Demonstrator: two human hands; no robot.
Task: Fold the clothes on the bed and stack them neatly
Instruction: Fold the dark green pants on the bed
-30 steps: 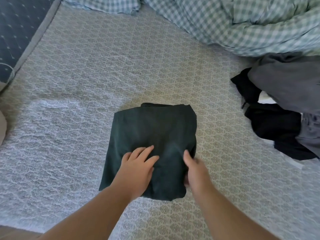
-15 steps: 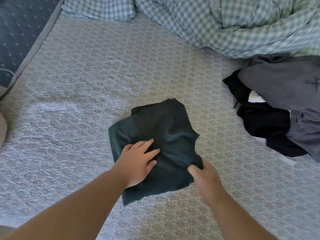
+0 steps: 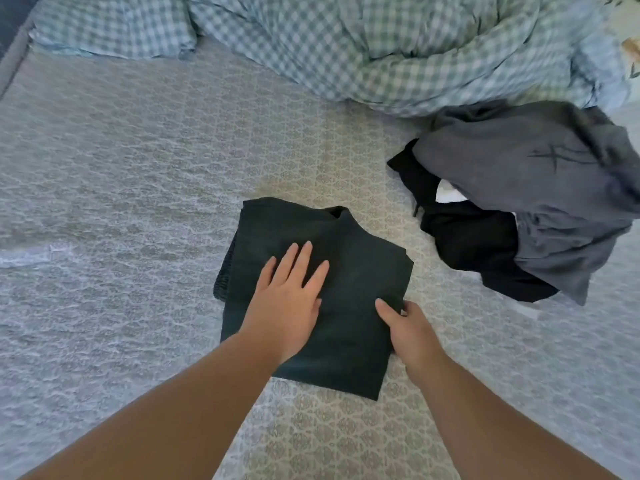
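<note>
A folded dark green garment (image 3: 360,271) lies on the patterned grey bed cover (image 3: 138,168) in the middle of the view. My left hand (image 3: 289,299) presses flat on its top with straight fingers. My right hand (image 3: 408,327) pinches the garment's right edge, thumb on top and fingers tucked under. To the right sits an unfolded heap: a grey garment (image 3: 519,168) draped over a black one (image 3: 478,244), with a bit of white cloth (image 3: 446,195) showing between them.
A crumpled green-and-white checked duvet (image 3: 398,46) fills the far side of the bed, with a matching pillow (image 3: 114,26) at the far left. The bed's left edge (image 3: 14,57) runs along the top left corner.
The green garment was turned on the bed and now lies squarer to me. My left hand slid further onto it. My right hand stayed at the right edge.
</note>
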